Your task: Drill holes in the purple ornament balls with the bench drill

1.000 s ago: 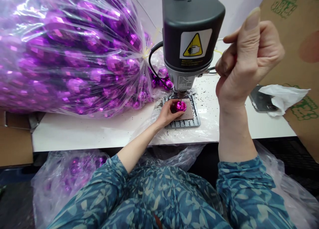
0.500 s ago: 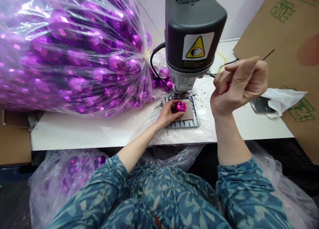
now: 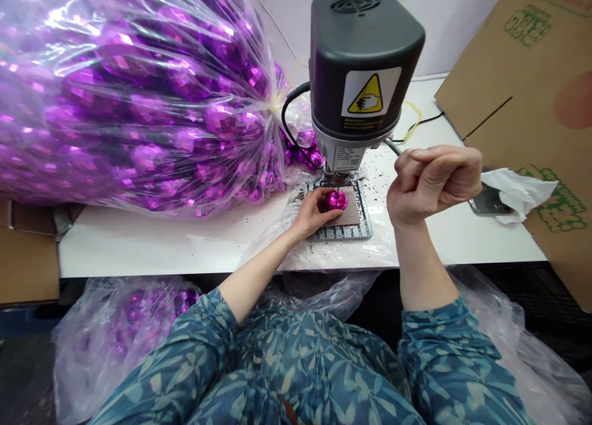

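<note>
The left hand (image 3: 314, 215) pinched the ball (image 3: 337, 200) on the board (image 3: 353, 210), under the drill (image 3: 367, 61); the right hand (image 3: 435, 181) gripped the lever (image 3: 392, 146). Drilling seemed underway; the next move called for steadiness.

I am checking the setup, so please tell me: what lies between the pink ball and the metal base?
In the head view, a brown board lies between the pink ball and the metal base.
</note>
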`<state>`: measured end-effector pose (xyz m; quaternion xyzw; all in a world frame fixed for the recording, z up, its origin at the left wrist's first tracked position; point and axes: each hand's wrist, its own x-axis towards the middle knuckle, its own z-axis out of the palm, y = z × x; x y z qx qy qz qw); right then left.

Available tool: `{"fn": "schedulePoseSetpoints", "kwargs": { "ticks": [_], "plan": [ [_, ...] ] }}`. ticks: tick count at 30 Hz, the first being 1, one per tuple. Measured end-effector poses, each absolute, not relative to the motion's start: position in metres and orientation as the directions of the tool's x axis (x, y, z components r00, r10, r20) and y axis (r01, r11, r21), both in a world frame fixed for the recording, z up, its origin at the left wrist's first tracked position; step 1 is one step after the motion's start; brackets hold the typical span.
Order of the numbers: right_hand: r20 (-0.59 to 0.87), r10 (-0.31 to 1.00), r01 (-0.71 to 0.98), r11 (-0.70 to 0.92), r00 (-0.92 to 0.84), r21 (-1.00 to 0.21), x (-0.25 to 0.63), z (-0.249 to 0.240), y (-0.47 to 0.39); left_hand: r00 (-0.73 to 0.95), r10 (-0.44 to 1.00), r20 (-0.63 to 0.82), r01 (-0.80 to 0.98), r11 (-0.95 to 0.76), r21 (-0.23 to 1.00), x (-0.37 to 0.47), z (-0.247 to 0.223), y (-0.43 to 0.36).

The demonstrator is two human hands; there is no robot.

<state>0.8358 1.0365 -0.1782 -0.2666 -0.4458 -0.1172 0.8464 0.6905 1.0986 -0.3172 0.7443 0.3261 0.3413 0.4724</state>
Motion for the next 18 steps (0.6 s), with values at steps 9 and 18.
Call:
{"fn": "schedulePoseSetpoints", "kwargs": {
  "ticks": [9, 18],
  "plan": [
    [0.814, 0.031, 0.502, 0.773, 0.58, -0.388, 0.835, -0.189, 1.035, 0.559, 0.804, 0.203, 0.16, -0.345, 0.925, 0.69, -0.315, 1.097],
    [0.651, 0.239, 0.279, 0.759, 0.72, -0.588, 0.831, -0.102, 1.054, 0.486, 0.863, 0.139, 0.162, -0.246, 0.956, 0.693, -0.309, 1.09]
  ]
}}
